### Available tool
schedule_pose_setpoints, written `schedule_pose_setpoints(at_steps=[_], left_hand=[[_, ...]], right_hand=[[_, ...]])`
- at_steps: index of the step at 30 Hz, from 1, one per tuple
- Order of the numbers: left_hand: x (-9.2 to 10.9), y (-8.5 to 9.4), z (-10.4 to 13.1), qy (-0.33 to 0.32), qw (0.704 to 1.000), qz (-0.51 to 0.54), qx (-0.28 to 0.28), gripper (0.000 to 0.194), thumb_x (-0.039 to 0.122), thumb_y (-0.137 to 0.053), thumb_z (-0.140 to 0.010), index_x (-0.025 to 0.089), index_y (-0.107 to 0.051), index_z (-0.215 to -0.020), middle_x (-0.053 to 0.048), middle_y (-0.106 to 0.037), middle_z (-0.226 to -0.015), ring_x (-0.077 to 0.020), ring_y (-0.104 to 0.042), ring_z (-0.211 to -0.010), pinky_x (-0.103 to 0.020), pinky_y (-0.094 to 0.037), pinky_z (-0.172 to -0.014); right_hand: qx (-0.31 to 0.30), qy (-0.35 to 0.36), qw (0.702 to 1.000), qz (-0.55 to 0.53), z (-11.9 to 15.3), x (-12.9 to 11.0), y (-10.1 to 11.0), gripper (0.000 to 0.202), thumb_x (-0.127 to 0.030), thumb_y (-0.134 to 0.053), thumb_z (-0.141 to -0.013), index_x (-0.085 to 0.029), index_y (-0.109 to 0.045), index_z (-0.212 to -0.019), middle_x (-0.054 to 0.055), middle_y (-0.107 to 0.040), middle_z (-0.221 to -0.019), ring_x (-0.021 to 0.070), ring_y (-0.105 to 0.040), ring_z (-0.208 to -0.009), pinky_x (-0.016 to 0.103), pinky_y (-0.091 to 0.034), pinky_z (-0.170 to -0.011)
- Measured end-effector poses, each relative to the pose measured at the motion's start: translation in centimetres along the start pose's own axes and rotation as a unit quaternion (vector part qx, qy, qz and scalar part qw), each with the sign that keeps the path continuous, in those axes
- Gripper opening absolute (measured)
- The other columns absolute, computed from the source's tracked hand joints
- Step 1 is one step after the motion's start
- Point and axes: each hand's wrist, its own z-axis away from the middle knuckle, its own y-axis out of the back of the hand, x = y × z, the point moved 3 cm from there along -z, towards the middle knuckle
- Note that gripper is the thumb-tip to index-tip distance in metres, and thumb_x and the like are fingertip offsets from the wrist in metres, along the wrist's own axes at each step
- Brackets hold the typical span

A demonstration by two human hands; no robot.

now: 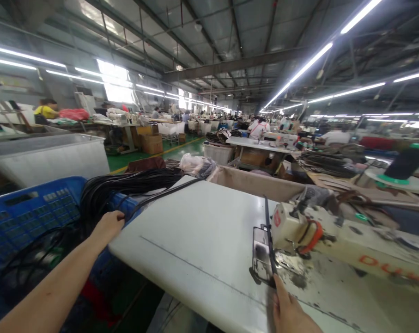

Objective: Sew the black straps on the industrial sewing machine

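Head view: black strap [269, 231] runs beyond right grip [288, 310].

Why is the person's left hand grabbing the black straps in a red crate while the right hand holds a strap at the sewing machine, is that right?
Not quite: the head view shows the crate is blue, not red. The left hand does reach into the black straps there, and the right hand holds a strap at the sewing machine.
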Motion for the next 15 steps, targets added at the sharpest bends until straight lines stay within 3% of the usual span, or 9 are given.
schedule_pose_setpoints(at_steps=[2, 4, 8, 11, 13, 15], left_hand=[[5.7, -0.6, 0.4, -0.072, 0.996, 0.035, 0.046, 0.037, 0.025, -0.049, -0.078, 0.012, -0.068, -0.106, -0.017, -0.068, -0.122, -0.0313, -0.057, -0.125, -0.041, -0.04, -0.115], [12.0, -1.9, 2.2, -0.149, 0.984, 0.085, 0.041, 0.033, 0.023, -0.049, -0.078, 0.015, -0.067, -0.104, -0.015, -0.067, -0.121, -0.0294, -0.057, -0.124, -0.041, -0.041, -0.115], [23.9, -5.4, 9.3, -0.335, 0.914, 0.221, -0.062, 0.033, 0.02, -0.048, -0.082, 0.018, -0.066, -0.109, -0.012, -0.065, -0.124, -0.0259, -0.061, -0.117, -0.041, -0.047, -0.111], [30.4, -7.9, 16.0, -0.436, 0.844, 0.262, -0.168, 0.038, 0.016, -0.05, -0.085, 0.02, -0.065, -0.119, -0.011, -0.064, -0.13, -0.0237, -0.058, -0.126, -0.04, -0.042, -0.117], [33.7, -8.8, 19.9, -0.493, 0.799, 0.264, -0.221, 0.048, 0.015, -0.055, -0.084, 0.019, -0.06, -0.132, -0.012, -0.059, -0.139, -0.0227, -0.055, -0.13, -0.037, -0.041, -0.119], [36.2, -9.2, 22.8, -0.528, 0.773, 0.248, -0.247, 0.058, 0.017, -0.061, -0.084, 0.016, -0.054, -0.141, -0.014, -0.053, -0.146, -0.0246, -0.052, -0.135, -0.037, -0.04, -0.12]], right_hand=[[0.002, -0.021, 0.999, 0.032, 0.5, -0.9, 0.7, 0.057, -0.024, -0.023, -0.102, -0.014, -0.044, -0.155, 0.02, -0.074, -0.113, 0.0276, -0.076, -0.085, 0.04, -0.059, -0.077], [-0.016, -0.038, 0.998, 0.057, 0.9, -1.6, 1.3, 0.057, -0.019, -0.024, -0.102, -0.015, -0.043, -0.156, 0.019, -0.073, -0.115, 0.0264, -0.076, -0.086, 0.038, -0.057, -0.076], [-0.069, -0.065, 0.993, 0.064, 1.1, -2.2, 2.1, 0.056, -0.02, -0.028, -0.104, -0.015, -0.037, -0.158, 0.019, -0.072, -0.119, 0.0273, -0.075, -0.094, 0.038, -0.056, -0.08], [-0.087, -0.073, 0.993, 0.036, 1.3, -2.2, 2.7, 0.056, -0.022, -0.03, -0.104, -0.015, -0.035, -0.159, 0.019, -0.071, -0.122, 0.0285, -0.073, -0.1, 0.038, -0.055, -0.084], [-0.092, -0.078, 0.993, 0.004, 1.5, -2.1, 3.0, 0.056, -0.022, -0.032, -0.104, -0.015, -0.035, -0.159, 0.018, -0.071, -0.123, 0.0289, -0.073, -0.104, 0.038, -0.054, -0.087], [-0.091, -0.086, 0.992, -0.033, 1.7, -2.0, 3.2, 0.055, -0.023, -0.035, -0.103, -0.015, -0.037, -0.158, 0.018, -0.072, -0.123, 0.0291, -0.073, -0.106, 0.037, -0.053, -0.089]])
